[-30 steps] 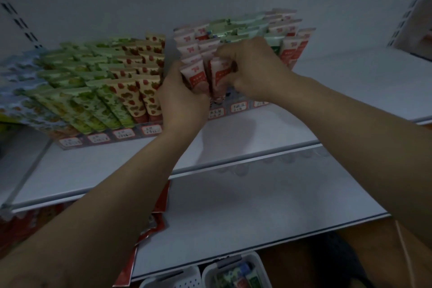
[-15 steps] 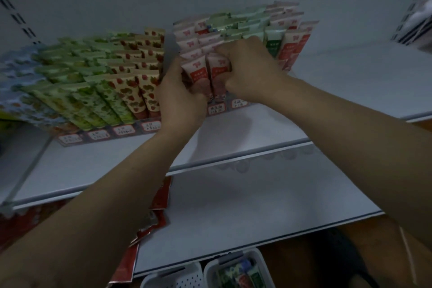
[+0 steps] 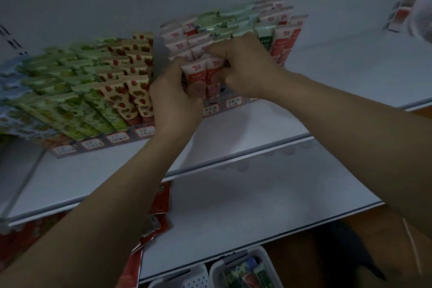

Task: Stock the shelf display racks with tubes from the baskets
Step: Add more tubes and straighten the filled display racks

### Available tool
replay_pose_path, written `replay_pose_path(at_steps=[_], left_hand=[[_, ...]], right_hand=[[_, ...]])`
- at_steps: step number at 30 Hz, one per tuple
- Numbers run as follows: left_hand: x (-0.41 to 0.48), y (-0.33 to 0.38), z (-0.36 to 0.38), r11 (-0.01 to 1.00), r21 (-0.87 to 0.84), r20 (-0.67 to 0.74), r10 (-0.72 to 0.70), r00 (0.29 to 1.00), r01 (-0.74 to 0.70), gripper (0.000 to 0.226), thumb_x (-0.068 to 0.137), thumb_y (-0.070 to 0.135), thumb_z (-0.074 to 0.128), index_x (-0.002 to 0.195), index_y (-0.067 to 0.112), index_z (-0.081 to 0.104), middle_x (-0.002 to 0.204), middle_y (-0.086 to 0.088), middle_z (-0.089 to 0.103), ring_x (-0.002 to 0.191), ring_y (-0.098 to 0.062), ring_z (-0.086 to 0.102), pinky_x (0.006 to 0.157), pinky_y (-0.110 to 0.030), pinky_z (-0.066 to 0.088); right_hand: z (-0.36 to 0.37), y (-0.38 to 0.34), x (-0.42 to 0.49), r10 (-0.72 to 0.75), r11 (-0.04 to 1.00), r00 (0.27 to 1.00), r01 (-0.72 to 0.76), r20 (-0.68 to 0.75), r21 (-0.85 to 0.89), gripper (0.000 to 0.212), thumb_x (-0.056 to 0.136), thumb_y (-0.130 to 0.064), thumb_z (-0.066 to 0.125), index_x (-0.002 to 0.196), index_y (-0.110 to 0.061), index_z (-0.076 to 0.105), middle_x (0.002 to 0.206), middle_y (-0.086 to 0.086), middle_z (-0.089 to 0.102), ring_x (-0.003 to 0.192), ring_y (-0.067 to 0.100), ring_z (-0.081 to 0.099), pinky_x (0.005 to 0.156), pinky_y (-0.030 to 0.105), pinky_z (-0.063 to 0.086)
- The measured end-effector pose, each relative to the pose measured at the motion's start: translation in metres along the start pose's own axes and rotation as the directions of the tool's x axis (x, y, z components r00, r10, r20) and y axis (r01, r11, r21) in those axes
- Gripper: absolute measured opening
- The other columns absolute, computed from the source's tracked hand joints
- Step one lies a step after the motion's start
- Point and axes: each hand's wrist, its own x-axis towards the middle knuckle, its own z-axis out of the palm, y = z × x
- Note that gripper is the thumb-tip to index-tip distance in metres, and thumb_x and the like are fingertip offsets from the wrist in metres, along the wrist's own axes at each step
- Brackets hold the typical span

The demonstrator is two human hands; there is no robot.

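At the front edge of the tiered display rack (image 3: 233, 103) on the white metal shelf (image 3: 245, 134), the left hand (image 3: 175, 100) and the right hand (image 3: 247, 70) both curl their fingers round red-and-white plastic tubes (image 3: 195, 75).

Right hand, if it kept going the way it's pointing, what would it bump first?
The right hand pinches the front red-and-white tubes; pushing on, it would likely press them into the next row of tubes in the display rack, though depth is unclear.
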Motion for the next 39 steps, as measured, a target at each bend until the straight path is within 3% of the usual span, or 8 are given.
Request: replay_pose_path(at_steps=[7, 10, 13, 19, 22, 28, 35, 39], left_hand=[[-0.001, 0.007, 0.002, 0.976, -0.070, 0.000, -0.208, 0.978, 0.207, 0.024, 0.073, -0.007, 0.045, 0.084, 0.012, 0.055, 0.067, 0.011, 0.051, 0.060, 0.005, 0.049, 0.051, -0.004, 0.034], [-0.002, 0.006, 0.002, 0.980, -0.063, 0.007, -0.190, 0.982, 0.190, 0.023, 0.074, -0.007, 0.046, 0.084, 0.013, 0.053, 0.071, 0.003, 0.055, 0.065, -0.004, 0.047, 0.052, -0.006, 0.035], [-0.005, 0.004, 0.002, 0.985, -0.052, 0.011, -0.167, 0.986, 0.167, 0.025, 0.074, -0.006, 0.046, 0.087, 0.012, 0.056, 0.079, -0.003, 0.060, 0.070, -0.010, 0.052, 0.058, -0.021, 0.043], [-0.003, 0.012, 0.002, 0.965, -0.028, -0.010, -0.262, 0.965, 0.262, 0.016, 0.077, -0.004, 0.047, 0.084, 0.007, 0.056, 0.066, 0.002, 0.052, 0.057, -0.008, 0.043, 0.049, -0.020, 0.033], [0.000, 0.016, -0.002, 0.951, 0.012, 0.026, -0.308, 0.951, 0.308, 0.018, 0.078, -0.003, 0.051, 0.090, 0.010, 0.056, 0.075, 0.002, 0.056, 0.067, -0.012, 0.049, 0.055, -0.018, 0.033], [-0.022, 0.017, -0.009, 0.915, -0.069, 0.098, -0.390, 0.915, 0.398, 0.031, 0.081, 0.008, 0.069, 0.103, 0.010, 0.046, 0.091, 0.001, 0.050, 0.087, -0.018, 0.052, 0.077, -0.030, 0.047], [-0.086, 0.042, -0.047, 0.996, 0.087, 0.369, -0.066, 0.927, 0.036, 0.055, 0.084, 0.027, 0.071, 0.130, 0.014, 0.044, 0.122, -0.002, 0.047, 0.112, -0.016, 0.044, 0.082, -0.017, 0.031], [-0.133, 0.030, -0.074, 0.964, 0.163, 0.579, 0.078, 0.812, -0.208, 0.048, 0.082, 0.029, 0.072, 0.122, 0.013, 0.053, 0.120, -0.005, 0.052, 0.113, -0.025, 0.047, 0.090, -0.038, 0.045]], right_hand=[[0.002, -0.004, -0.005, 0.121, 0.981, 0.992, -0.117, -0.021, 0.156, 0.039, 0.066, 0.007, 0.055, 0.056, -0.029, 0.043, 0.054, -0.007, 0.048, 0.055, 0.012, 0.046, 0.044, 0.014, 0.023], [-0.001, -0.006, -0.005, 0.150, 0.978, 0.989, -0.149, 0.004, 0.149, 0.046, 0.067, 0.008, 0.055, 0.057, -0.035, 0.043, 0.055, -0.008, 0.049, 0.055, 0.012, 0.045, 0.043, 0.010, 0.023], [-0.003, -0.006, -0.005, 0.138, 0.986, 0.990, -0.141, 0.042, 0.091, 0.023, 0.071, 0.006, 0.058, 0.078, -0.014, 0.067, 0.066, 0.001, 0.060, 0.064, 0.016, 0.053, 0.048, 0.017, 0.033], [-0.005, -0.009, -0.007, 0.162, 0.987, 0.984, -0.162, 0.078, -0.009, 0.020, 0.078, 0.003, 0.059, 0.085, -0.016, 0.056, 0.066, -0.009, 0.047, 0.073, 0.018, 0.049, 0.052, 0.031, 0.026], [-0.003, -0.014, -0.012, 0.207, 0.978, 0.978, -0.207, -0.001, 0.036, 0.040, 0.078, -0.008, 0.070, 0.116, -0.010, 0.056, 0.093, 0.007, 0.066, 0.085, 0.023, 0.060, 0.069, 0.030, 0.048], [-0.013, -0.030, -0.031, 0.274, 0.958, 0.960, -0.268, -0.050, 0.099, 0.064, 0.078, -0.016, 0.076, 0.131, -0.016, 0.040, 0.088, 0.003, 0.063, 0.080, 0.020, 0.062, 0.074, 0.039, 0.054], [-0.013, -0.058, -0.094, 0.246, 0.966, 0.956, -0.228, 0.162, -0.121, 0.071, 0.079, -0.034, 0.074, 0.135, -0.016, 0.034, 0.126, 0.010, 0.054, 0.112, 0.029, 0.054, 0.085, 0.040, 0.048], [-0.013, -0.072, -0.153, 0.176, 0.969, 0.918, -0.098, 0.356, -0.227, 0.061, 0.081, -0.042, 0.071, 0.128, -0.015, 0.043, 0.125, 0.006, 0.050, 0.114, 0.024, 0.049, 0.095, 0.038, 0.042]])
